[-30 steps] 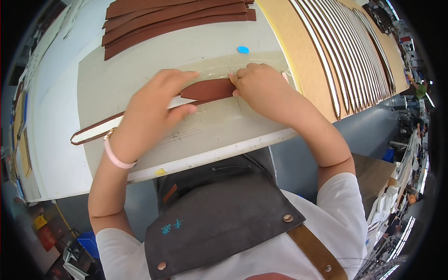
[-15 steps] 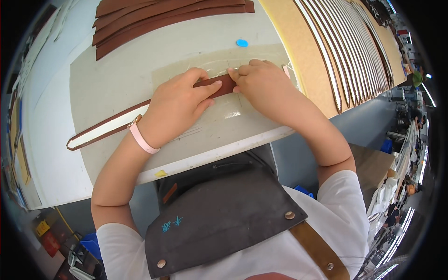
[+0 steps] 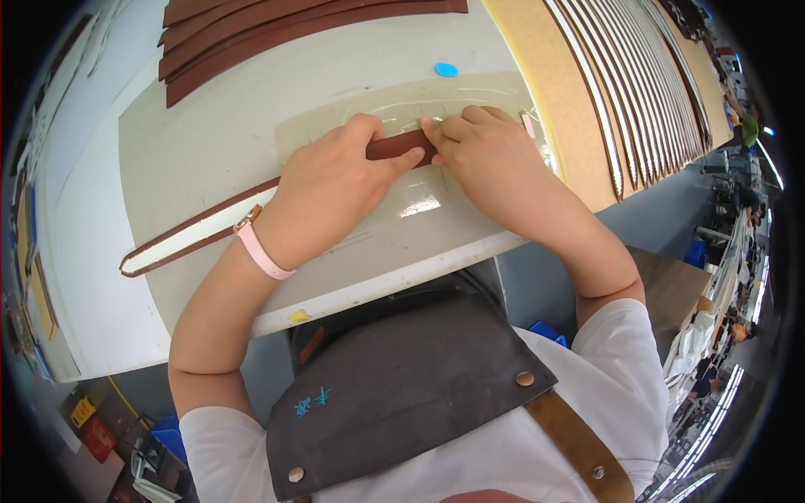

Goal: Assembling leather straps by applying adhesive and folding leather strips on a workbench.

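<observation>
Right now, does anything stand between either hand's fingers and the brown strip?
Nothing visible does: the left hand and right hand both touch the brown strip directly. The blue oval piece lies beyond, clear of both.

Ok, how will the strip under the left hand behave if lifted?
The strip looks long and thin, so it may flex and sag. Its narrowness suggests it's fairly light. Lying flat, it probably won't roll.

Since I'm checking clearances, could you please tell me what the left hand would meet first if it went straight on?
The left hand would probably meet the right hand, just ahead along the brown strip, though depth is unclear.
</observation>
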